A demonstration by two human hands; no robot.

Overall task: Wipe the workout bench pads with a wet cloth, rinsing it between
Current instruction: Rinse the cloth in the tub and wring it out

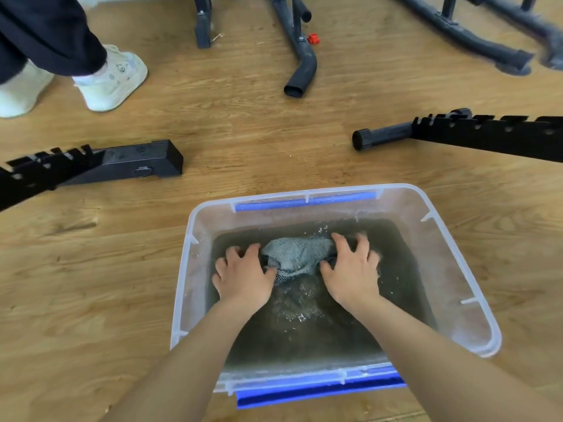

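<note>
A grey cloth (297, 254) lies bunched in murky water inside a clear plastic tub (457, 269) with blue handles, standing on the wooden floor. My left hand (243, 275) grips the cloth's left end, fingers curled over it in the water. My right hand (353, 272) grips its right end, fingers spread over the fabric. A hump of cloth rises above the water between the two hands. No bench pad is in view.
Black metal bench frame parts lie on the floor: one at left (122, 162), one at right (457, 132), and tube legs at the top (301, 74). Another person's legs in white shoes (112, 77) stand at the top left.
</note>
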